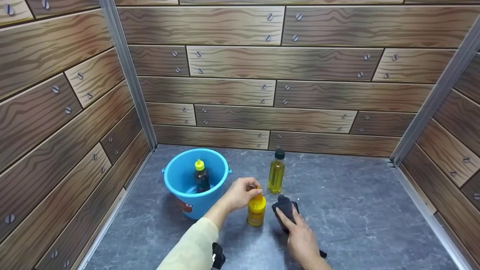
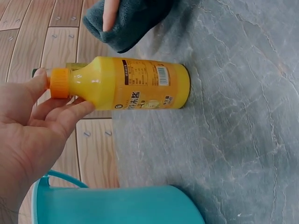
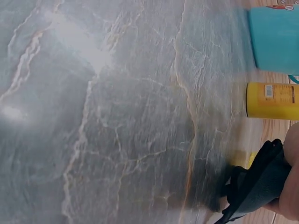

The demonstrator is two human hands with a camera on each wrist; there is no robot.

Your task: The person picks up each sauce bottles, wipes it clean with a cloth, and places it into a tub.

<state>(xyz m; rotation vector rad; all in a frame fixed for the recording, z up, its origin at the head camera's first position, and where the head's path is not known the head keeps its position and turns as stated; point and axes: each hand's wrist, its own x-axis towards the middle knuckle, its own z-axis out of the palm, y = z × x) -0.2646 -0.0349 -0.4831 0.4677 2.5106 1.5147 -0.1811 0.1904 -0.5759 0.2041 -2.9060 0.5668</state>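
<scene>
My left hand (image 1: 238, 195) pinches the orange cap (image 2: 60, 83) of a yellow plastic sauce bottle (image 1: 256, 216), thumb on one side and fingers on the other. The bottle is upright, its printed label facing the left wrist camera. To the right of it, my right hand (image 1: 303, 240) grips a dark, thick folded cloth (image 2: 135, 23), with two fingers laid along its top. A clear bottle of yellow-green oil (image 1: 276, 176) with a black cap stands behind the cloth.
Left of my left hand stands a blue bucket (image 1: 198, 208). A dark bottle (image 1: 202, 180) with a yellow nozzle cap is inside it. The grey marbled tabletop (image 1: 360, 210) is bounded by wood-patterned walls (image 1: 232, 92) at the back and both sides.
</scene>
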